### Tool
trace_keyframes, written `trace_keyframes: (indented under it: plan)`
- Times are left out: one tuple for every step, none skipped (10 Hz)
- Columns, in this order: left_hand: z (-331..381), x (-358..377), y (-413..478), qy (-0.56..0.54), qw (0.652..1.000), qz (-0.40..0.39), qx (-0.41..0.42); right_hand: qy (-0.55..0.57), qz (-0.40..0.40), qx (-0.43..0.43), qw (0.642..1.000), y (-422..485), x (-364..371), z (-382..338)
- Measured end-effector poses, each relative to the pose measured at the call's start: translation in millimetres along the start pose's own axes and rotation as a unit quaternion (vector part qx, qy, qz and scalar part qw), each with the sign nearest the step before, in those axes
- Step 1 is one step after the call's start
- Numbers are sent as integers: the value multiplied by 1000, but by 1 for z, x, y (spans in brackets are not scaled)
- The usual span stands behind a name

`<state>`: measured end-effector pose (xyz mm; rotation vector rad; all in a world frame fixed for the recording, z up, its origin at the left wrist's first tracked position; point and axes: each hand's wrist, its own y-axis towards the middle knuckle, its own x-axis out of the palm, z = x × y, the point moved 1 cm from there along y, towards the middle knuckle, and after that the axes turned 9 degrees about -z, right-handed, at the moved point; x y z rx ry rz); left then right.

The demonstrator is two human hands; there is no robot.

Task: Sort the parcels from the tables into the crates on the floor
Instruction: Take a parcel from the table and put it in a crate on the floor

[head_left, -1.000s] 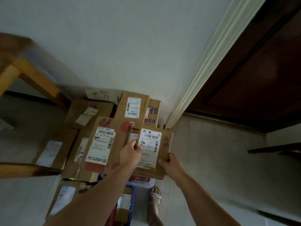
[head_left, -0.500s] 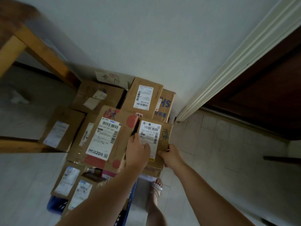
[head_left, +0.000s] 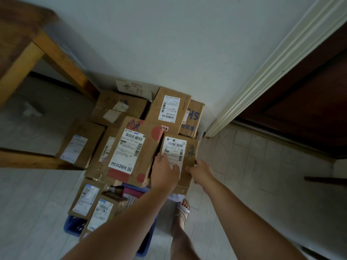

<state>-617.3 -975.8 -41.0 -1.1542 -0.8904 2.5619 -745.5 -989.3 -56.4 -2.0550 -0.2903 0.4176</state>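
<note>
The small parcel [head_left: 180, 147], a brown carton with a white shipping label and dark handwriting on its right side, is sitting at the near right edge of the heap of parcels on the floor by the wall. Whether it is resting on the boxes beneath it or hanging just above them cannot be told. The left grip [head_left: 165, 171] is holding its left side, with the thumb lying across the label and the fingers curling down at the carton's left edge. The right grip [head_left: 201, 171] is pinching its near right corner, thumb on top.

Just beside it on the left, touching or nearly so, the large parcel [head_left: 131, 151] with red circles and a long white label is lying tilted on top of the heap. Behind the two, the tall parcel [head_left: 169, 107] is leaning towards the wall, with the blue-lettered box [head_left: 194, 119] just to its right. A paper sign [head_left: 133, 89] with handwritten characters is standing against the wall behind them.

Nearer the person, two labelled parcels [head_left: 86, 199] are sticking up out of the blue crate [head_left: 73, 228]. One more parcel [head_left: 80, 143] is lying under the wooden table [head_left: 18, 44] at the left. A sandalled foot [head_left: 183, 209] is standing on the pale floor tiles just right of the crate. At the right, the white door frame [head_left: 272, 62] is running up beside the dark door [head_left: 309, 91].
</note>
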Motion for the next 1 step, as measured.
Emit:
trace_keyframes:
  plan:
    - [4, -15, -8, -31, 999, 10, 36, -2, 23, -19, 1000, -21, 0, -10]
